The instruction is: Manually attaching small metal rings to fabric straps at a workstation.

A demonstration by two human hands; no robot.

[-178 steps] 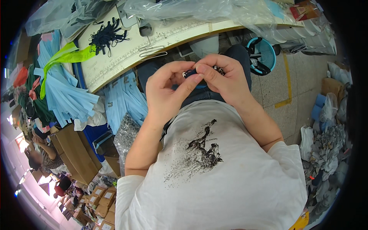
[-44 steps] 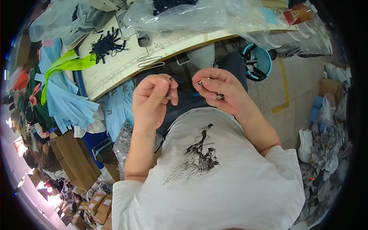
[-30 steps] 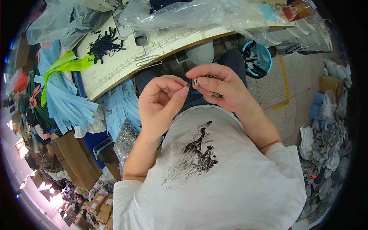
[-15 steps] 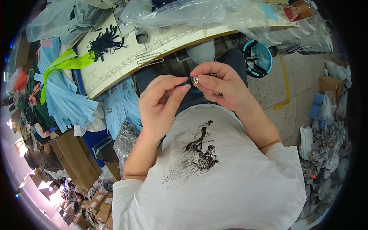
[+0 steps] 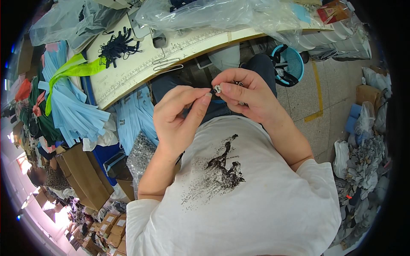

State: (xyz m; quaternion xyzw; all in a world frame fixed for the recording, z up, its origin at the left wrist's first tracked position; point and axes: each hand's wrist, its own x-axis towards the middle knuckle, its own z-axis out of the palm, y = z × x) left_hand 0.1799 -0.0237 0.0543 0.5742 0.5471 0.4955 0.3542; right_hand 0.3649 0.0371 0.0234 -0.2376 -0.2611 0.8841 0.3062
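Note:
In front of my chest, over my lap, both hands are raised close together. My left hand [image 5: 181,113] pinches a small dark cord-like piece [image 5: 213,91] between thumb and forefinger; most of it is hidden by the fingers. Against it, my right hand [image 5: 250,94] grips a small silver metal piece [image 5: 218,88] by thumb and forefinger. More shiny metal bits [image 5: 238,84] show among the curled right fingers. A pile of dark navy looped cord pulls [image 5: 117,48] lies on the white table [image 5: 192,49], beyond my left hand.
Bent wire [image 5: 168,65] lies by the table's front edge. Clear plastic bags [image 5: 213,17] cover its far side. Light blue strips [image 5: 72,102] and a neon green strip [image 5: 64,77] hang at the left. A blue basket [image 5: 294,64] stands on the floor at the right.
My left fingertips have shifted slightly left and down, and the dark piece between the hands shows a little differently. The right hand stays nearly still.

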